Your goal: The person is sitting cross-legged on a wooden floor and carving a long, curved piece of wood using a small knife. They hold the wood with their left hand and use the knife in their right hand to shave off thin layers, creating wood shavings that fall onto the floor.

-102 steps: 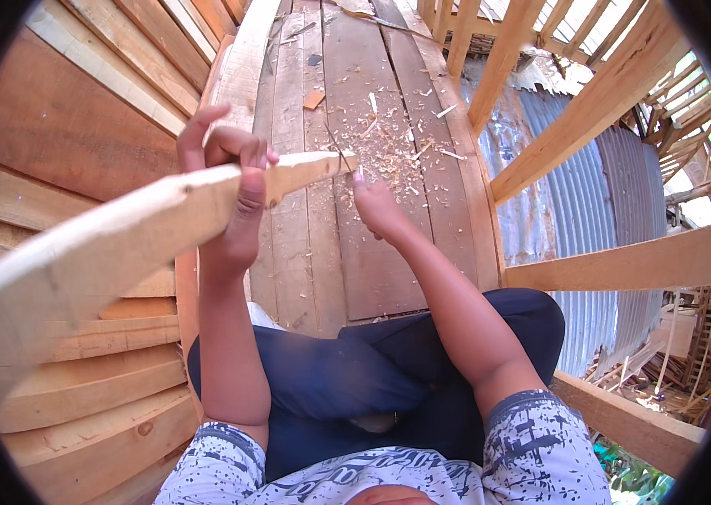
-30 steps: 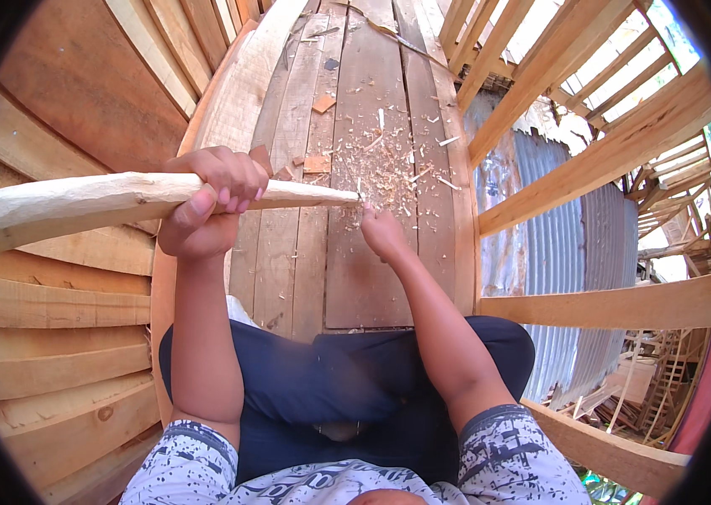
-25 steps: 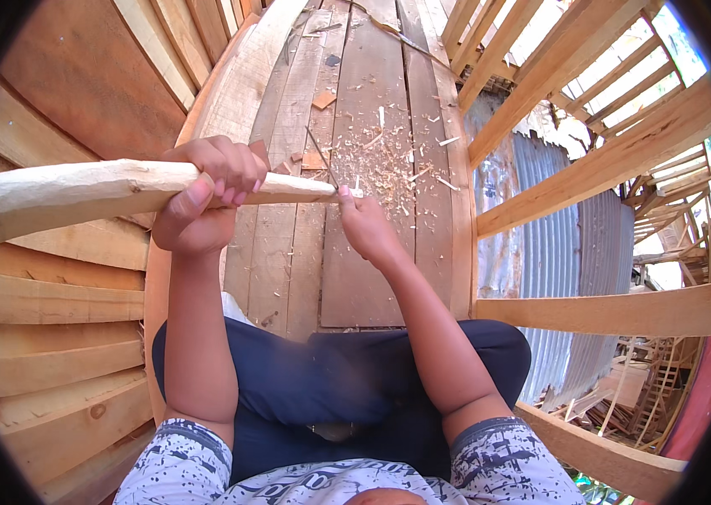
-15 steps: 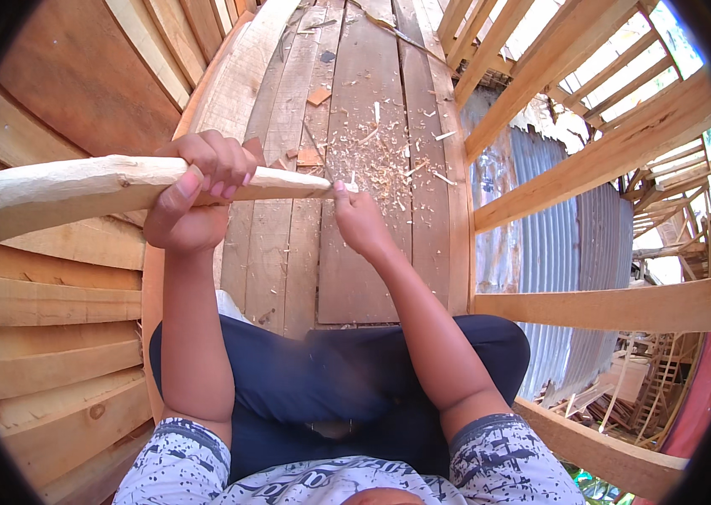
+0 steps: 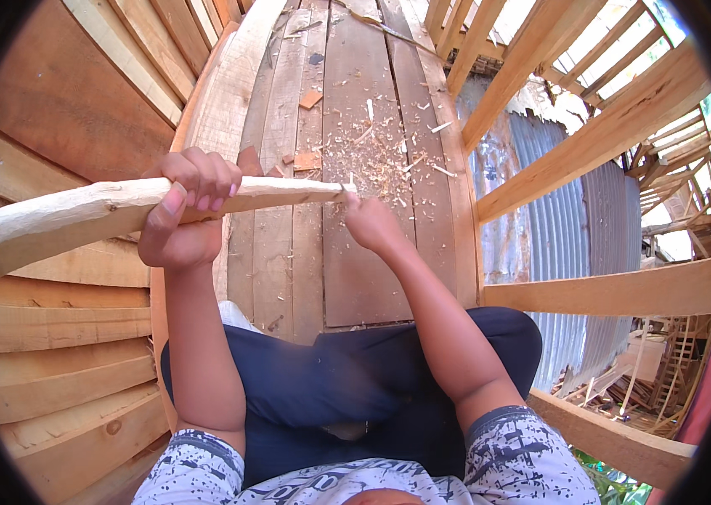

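A long, pale wooden pole [image 5: 53,220] with hewn facets runs in from the left edge and narrows to a thin end in front of me. My left hand [image 5: 187,210] is closed around its middle, thumb on the near side. At the thin end is my right hand [image 5: 374,225], fingers closed on a small knife [image 5: 344,187]. Only a little of its dark blade shows against the wood; its handle is hidden in the fist. A curled shaving [image 5: 351,178] stands up at the pole's end, by the blade.
Wood shavings [image 5: 376,151] and small orange-brown offcuts [image 5: 308,160] lie on the plank floor [image 5: 271,269]. A board wall [image 5: 78,328] rises close on my left. Wooden rails [image 5: 608,288] border the right side, with corrugated metal sheets [image 5: 557,227] beyond. My crossed legs [image 5: 322,379] are below the pole.
The pole's thin end and my right hand have shifted slightly right and down in the picture. Less of the blade shows now. Both hands keep their hold.
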`<state>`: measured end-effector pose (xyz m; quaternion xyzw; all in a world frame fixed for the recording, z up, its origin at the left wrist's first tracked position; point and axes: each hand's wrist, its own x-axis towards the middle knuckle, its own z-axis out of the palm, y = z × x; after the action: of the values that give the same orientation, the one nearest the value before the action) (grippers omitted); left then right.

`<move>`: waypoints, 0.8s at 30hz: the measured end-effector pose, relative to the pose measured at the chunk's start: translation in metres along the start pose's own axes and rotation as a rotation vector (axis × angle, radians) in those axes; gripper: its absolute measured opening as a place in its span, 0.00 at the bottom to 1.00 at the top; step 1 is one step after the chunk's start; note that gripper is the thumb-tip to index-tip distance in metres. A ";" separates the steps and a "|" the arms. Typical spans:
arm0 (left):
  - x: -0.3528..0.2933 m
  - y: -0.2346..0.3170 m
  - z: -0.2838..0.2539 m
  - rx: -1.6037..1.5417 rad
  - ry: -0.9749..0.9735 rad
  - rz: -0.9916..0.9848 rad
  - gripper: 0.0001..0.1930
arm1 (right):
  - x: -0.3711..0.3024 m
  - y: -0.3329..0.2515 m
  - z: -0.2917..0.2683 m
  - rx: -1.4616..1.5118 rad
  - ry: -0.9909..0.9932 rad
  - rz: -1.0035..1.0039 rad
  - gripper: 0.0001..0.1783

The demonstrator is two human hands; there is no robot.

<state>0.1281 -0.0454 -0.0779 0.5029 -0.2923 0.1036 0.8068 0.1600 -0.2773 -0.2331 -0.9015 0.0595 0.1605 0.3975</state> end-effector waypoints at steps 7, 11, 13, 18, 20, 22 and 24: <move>0.002 -0.003 0.012 -0.028 0.118 -0.021 0.14 | -0.002 0.001 -0.013 0.235 -0.105 0.240 0.37; 0.001 -0.002 0.015 0.005 0.274 -0.006 0.14 | -0.031 -0.052 -0.009 0.137 -0.103 -0.100 0.35; 0.007 -0.004 0.023 -0.035 0.276 0.004 0.12 | -0.004 0.002 0.004 0.188 -0.019 0.048 0.35; 0.004 -0.004 0.015 -0.027 0.231 0.011 0.12 | -0.005 -0.013 0.002 0.262 0.006 0.048 0.36; 0.002 -0.005 0.017 -0.018 0.237 0.007 0.12 | -0.020 -0.033 0.003 0.220 0.085 -0.296 0.37; 0.004 -0.005 0.022 -0.008 0.260 0.003 0.12 | -0.008 -0.016 0.006 0.223 0.018 -0.130 0.36; 0.006 -0.007 0.022 -0.033 0.225 0.009 0.12 | 0.007 0.014 0.004 0.256 0.000 0.177 0.35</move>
<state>0.1276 -0.0685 -0.0726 0.4734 -0.2039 0.1581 0.8422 0.1624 -0.2838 -0.2477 -0.8347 0.1589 0.1861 0.4934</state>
